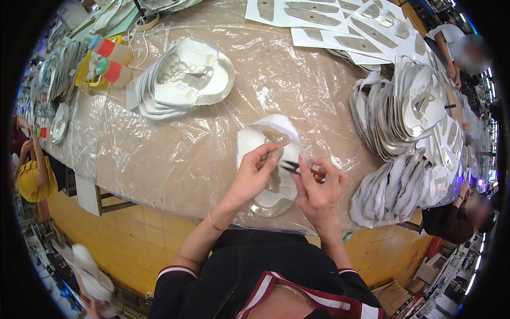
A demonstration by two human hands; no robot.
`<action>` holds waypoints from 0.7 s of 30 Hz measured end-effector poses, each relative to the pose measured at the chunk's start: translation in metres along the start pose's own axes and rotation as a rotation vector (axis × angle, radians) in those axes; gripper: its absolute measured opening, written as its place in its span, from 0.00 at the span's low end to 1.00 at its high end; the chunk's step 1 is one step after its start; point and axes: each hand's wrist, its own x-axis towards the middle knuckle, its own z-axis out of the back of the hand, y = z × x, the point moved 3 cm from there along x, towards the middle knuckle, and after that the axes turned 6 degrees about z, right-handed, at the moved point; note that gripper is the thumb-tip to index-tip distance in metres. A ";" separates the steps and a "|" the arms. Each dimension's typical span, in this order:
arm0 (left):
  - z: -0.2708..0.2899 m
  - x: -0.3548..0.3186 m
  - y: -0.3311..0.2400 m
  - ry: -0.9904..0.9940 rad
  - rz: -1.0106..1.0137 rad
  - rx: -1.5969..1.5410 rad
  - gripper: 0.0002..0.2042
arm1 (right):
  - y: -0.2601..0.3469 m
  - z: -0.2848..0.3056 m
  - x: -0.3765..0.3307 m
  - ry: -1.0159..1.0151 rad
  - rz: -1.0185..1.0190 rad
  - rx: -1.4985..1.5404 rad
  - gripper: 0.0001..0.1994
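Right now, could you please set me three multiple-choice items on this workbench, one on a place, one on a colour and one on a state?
1. Where is the silver shoe piece that both hands work on?
A. On the plastic-covered table just before the person
B. On the floor
C. On the far stack

2. What colour are the caps of the two bottles at the far left?
A. Black
B. Red
C. White

3. What does the right hand hold?
A. Nothing
B. A bottle
C. Small dark scissors

Answers: A, it lies under the left hand at the near edge; B, both caps show red; C, the dark blades jut from its fingers.
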 end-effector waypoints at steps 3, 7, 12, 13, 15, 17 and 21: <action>-0.001 0.001 -0.001 -0.007 0.002 0.025 0.13 | 0.001 0.000 0.000 -0.071 -0.049 -0.142 0.22; -0.003 0.002 -0.001 -0.013 0.007 0.006 0.13 | 0.002 -0.005 -0.004 0.001 -0.005 0.000 0.20; 0.001 -0.002 -0.001 0.052 0.077 -0.019 0.13 | -0.020 -0.028 -0.005 -0.021 -0.166 0.270 0.23; 0.001 -0.003 -0.002 0.061 0.075 -0.025 0.13 | -0.023 -0.031 -0.006 -0.045 -0.149 0.317 0.23; 0.002 -0.003 -0.003 0.075 0.088 -0.024 0.13 | -0.026 -0.034 -0.009 -0.038 -0.128 0.304 0.23; 0.002 -0.002 -0.003 0.078 0.118 -0.016 0.13 | -0.028 -0.036 -0.010 -0.038 -0.133 0.298 0.22; 0.001 -0.001 -0.001 0.078 0.095 -0.021 0.13 | -0.028 -0.038 -0.012 -0.051 -0.176 0.286 0.19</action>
